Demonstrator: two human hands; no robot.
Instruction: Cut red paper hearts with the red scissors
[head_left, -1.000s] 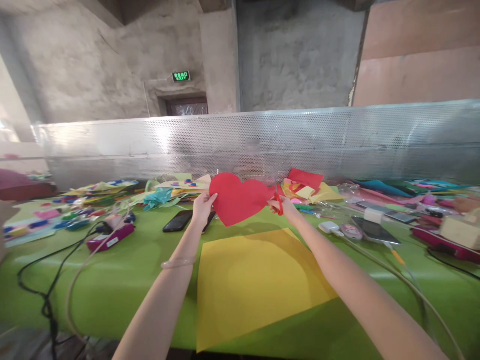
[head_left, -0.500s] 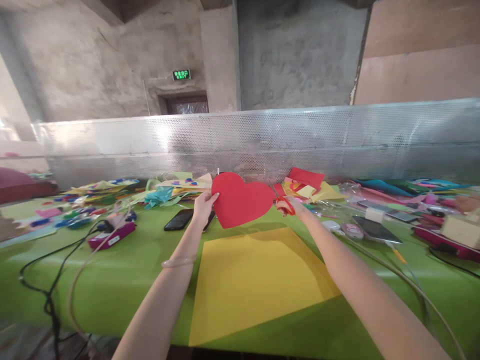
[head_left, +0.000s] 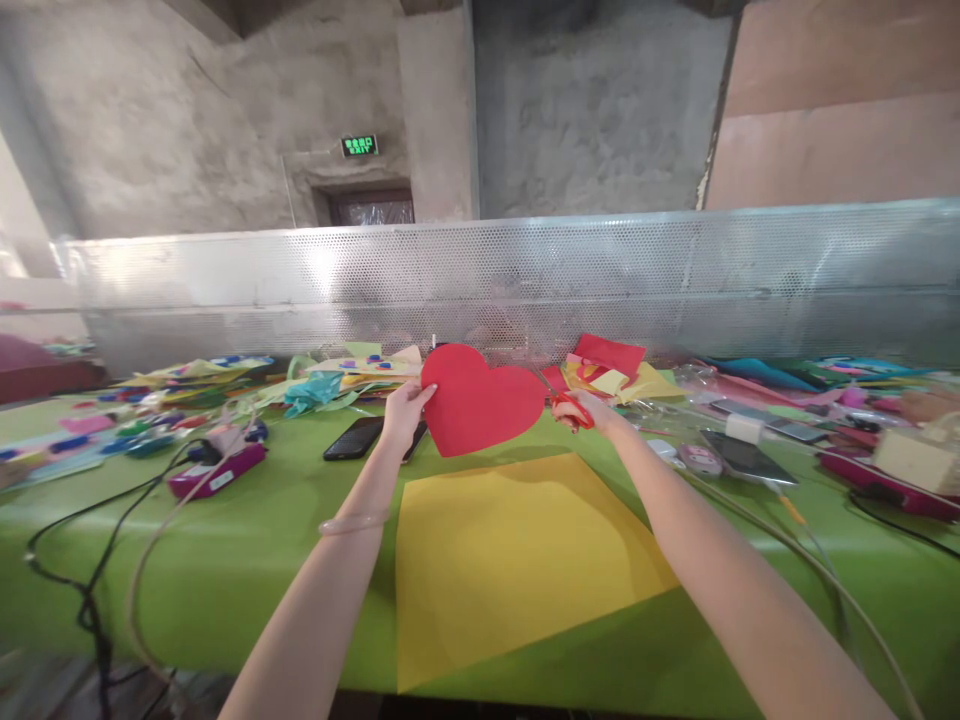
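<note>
A red paper heart (head_left: 484,402) is held up over the table, tilted with its point toward the lower left. My left hand (head_left: 406,408) pinches its left edge between thumb and fingers. My right hand (head_left: 581,409) is closed around the red handles of a pair of scissors (head_left: 573,406). The scissors' blades point up and left beside the heart's right lobe; whether they touch the paper I cannot tell. Below the heart, a large yellow paper sheet (head_left: 525,560) lies on the green table cover (head_left: 300,590).
Black phones (head_left: 354,438) lie by my left wrist. Paper scraps (head_left: 611,362) are piled behind my right hand. Purple power strips (head_left: 217,474) with cables are on both sides. A perforated metal panel (head_left: 480,270) runs along the back.
The view has shifted slightly. The yellow sheet's near left edge looks more upright. Both hands keep their holds on the heart and the scissors, almost in the same place.
</note>
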